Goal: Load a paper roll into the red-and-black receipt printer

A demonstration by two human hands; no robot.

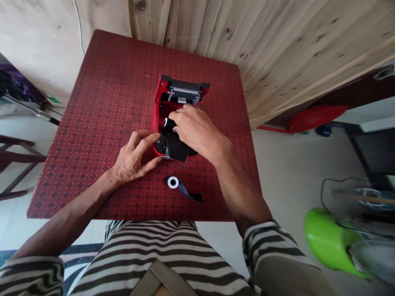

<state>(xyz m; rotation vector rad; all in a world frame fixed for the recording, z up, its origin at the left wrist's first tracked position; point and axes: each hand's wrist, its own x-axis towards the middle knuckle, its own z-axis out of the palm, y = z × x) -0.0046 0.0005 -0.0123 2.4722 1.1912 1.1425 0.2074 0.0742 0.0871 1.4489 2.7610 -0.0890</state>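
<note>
A small red and black printer (pixel 168 102) sits open in the middle of a table with a red patterned cloth (pixel 101 107). My right hand (pixel 197 131) reaches into its open bay, fingers curled round a black roll with a white core (pixel 167 123). My left hand (pixel 134 158) rests on the cloth against the printer's left front corner, thumb and fingers touching its side. A second black ribbon spool with a white core (pixel 173 182) lies on the cloth in front of the printer, a loose strip trailing to the right.
A wooden plank wall (pixel 277 37) rises behind the table. A green plastic stool (pixel 330 240) and cables lie on the floor at right, a red object (pixel 314 117) near the wall, dark furniture legs at left. My lap in striped clothing is below the table edge.
</note>
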